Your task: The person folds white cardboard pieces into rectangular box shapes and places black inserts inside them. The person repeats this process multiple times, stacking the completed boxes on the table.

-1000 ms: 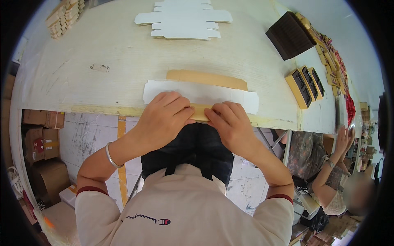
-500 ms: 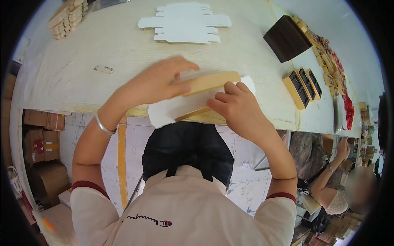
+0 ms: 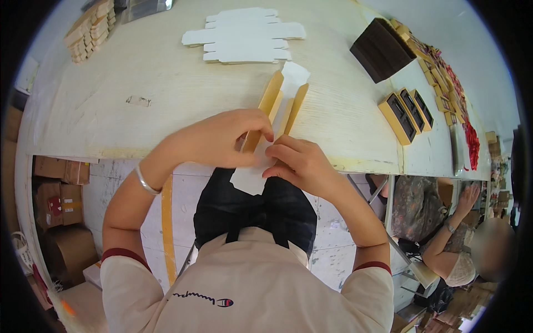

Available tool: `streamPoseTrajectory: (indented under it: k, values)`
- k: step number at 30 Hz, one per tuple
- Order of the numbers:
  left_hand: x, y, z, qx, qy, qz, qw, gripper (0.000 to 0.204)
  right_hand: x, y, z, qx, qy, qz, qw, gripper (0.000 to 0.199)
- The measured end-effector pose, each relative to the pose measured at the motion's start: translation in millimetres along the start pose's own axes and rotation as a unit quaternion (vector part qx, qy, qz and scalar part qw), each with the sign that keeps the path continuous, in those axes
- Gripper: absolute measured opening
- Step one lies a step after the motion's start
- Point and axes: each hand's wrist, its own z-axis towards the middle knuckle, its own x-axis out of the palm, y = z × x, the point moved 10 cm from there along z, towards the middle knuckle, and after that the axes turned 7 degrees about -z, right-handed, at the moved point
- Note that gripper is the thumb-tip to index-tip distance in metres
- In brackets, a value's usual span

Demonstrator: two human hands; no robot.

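At the table's (image 3: 111, 111) near edge, both hands pinch the tan-and-white box blank (image 3: 280, 105): left hand (image 3: 219, 139), right hand (image 3: 297, 164); its long axis runs away from them toward the far edge.

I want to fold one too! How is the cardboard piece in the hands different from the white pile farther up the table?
The cardboard piece in the hands is partly folded, with tan side walls standing up; the white pile lies flat and unfolded. The held piece is a single one, pinched by the left hand and right hand; nobody touches the pile, which is several sheets stacked. The held piece shows tan and white; the pile shows only white. Both are cut-out cardboard shapes on the same table.
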Motion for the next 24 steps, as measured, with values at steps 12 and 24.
streamPoseTrajectory:
  k: [12,24]
  values:
    - [-11.6,-0.7,5.4,0.032,-0.046,-0.032,0.998,0.031,-16.2,-31.7,7.9,0.014,0.024,0.035,0.999,0.028]
    - [19.2,-29.7,0.3,0.108,-0.199,0.066,0.972,0.021,-6.0,-21.9,-15.0,0.105,0.031,0.205,0.973,0.032]
